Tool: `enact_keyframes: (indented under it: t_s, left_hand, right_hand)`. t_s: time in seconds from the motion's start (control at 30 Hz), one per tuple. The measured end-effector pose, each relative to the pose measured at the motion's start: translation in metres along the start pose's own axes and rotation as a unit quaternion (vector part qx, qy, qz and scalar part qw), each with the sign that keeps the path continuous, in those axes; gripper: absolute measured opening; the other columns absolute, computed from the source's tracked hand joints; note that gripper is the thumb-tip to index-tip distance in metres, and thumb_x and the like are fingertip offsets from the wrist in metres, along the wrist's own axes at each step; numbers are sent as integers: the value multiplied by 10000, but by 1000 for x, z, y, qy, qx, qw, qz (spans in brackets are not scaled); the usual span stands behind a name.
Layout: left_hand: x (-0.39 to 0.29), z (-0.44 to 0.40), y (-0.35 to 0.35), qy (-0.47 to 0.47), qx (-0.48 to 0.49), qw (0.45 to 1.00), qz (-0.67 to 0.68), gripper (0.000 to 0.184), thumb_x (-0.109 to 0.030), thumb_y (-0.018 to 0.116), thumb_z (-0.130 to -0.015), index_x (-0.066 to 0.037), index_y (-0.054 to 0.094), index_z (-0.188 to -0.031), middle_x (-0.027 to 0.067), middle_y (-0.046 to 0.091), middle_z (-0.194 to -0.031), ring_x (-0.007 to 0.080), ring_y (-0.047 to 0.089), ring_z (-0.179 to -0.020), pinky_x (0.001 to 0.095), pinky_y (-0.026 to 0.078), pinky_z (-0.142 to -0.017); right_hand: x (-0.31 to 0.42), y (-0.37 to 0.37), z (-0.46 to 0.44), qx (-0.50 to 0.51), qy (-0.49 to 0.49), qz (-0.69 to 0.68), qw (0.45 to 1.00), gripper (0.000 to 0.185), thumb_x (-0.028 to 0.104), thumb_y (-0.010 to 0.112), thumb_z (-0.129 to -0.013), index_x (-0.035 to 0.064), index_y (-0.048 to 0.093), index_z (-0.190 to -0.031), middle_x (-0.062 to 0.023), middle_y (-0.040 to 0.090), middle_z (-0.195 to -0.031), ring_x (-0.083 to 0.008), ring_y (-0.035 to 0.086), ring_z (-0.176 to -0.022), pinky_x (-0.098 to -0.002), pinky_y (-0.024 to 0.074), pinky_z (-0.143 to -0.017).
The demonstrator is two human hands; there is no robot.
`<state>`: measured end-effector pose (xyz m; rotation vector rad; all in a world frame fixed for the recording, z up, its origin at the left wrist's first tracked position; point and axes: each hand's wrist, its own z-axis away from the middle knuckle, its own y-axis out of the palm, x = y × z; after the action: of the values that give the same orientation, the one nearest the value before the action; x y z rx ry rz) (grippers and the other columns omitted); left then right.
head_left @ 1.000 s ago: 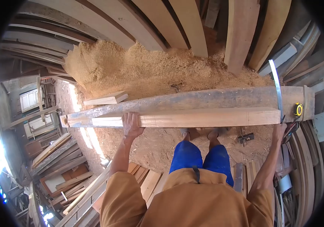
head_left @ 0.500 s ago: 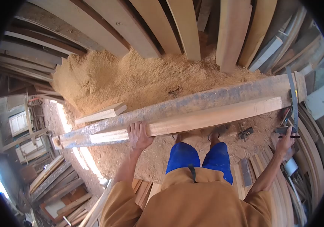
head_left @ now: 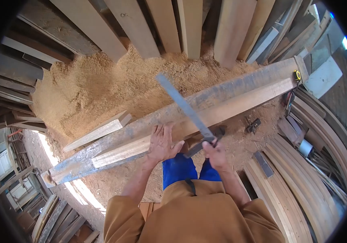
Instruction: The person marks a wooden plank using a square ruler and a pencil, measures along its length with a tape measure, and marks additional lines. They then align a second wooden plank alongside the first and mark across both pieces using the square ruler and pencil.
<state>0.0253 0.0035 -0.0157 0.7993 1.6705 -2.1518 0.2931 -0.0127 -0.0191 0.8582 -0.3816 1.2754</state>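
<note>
The right hand (head_left: 216, 155) has left the right end of the pale beam (head_left: 246, 101) and now grips the try square (head_left: 183, 107) by its dark stock, close to the left hand. The blade, near that right end half a second ago, now slants to the far left across the beam and the bench (head_left: 230, 87), reaching over the sawdust (head_left: 88, 89).

The left hand (head_left: 162, 145), earlier closed over the beam's edge, is opened out on it, thumb spread to the right. The beam still lies lengthwise on the bench. The yellow tape measure (head_left: 297, 75) shows again at the bench's right end.
</note>
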Motion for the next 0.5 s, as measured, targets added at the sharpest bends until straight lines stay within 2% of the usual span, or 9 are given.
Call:
enact_keyframes:
  t_s: [0.17, 0.27, 0.37, 0.5]
  left_hand:
    - [-7, -3, -19, 80, 58, 995, -6, 1038, -520, 838, -804, -33, 368, -1590, 287, 470, -1535, 482, 456, -1385, 633, 316, -1175]
    - [-10, -10, -24, 79, 122, 989, -26, 1007, -475, 846, -797, -135, 391, -1629, 268, 443, -1580, 474, 429, -1413, 648, 317, -1169]
    - [-4, -13, -13, 102, 122, 984, -85, 894, -407, 844, -798, -266, 488, -1606, 257, 437, -1596, 469, 453, -1396, 645, 336, -1161]
    - [-1, -13, -9, 122, 74, 988, -67, 775, -331, 830, -767, -362, 620, -1513, 241, 460, -1587, 445, 489, -1369, 623, 378, -1133]
  right_hand:
    - [-35, 48, -1, -12, 59, -32, 998, 97, 168, 713, -1047, 102, 659, -1000, 80, 538, -724, -9, 446, -539, -219, 332, -462]
    - [-45, 58, -12, -13, 56, -59, 997, 106, 180, 711, -1053, 94, 658, -1022, 69, 552, -727, -17, 452, -525, -224, 341, -449]
    - [-50, 61, -24, -8, 41, -90, 995, 108, 178, 719, -1050, 89, 659, -1036, 69, 555, -729, -23, 460, -519, -227, 356, -446]
    - [-35, 71, -22, -55, 27, -96, 994, 108, 137, 762, -1018, 94, 666, -1045, 83, 541, -732, -15, 455, -522, -216, 351, -446]
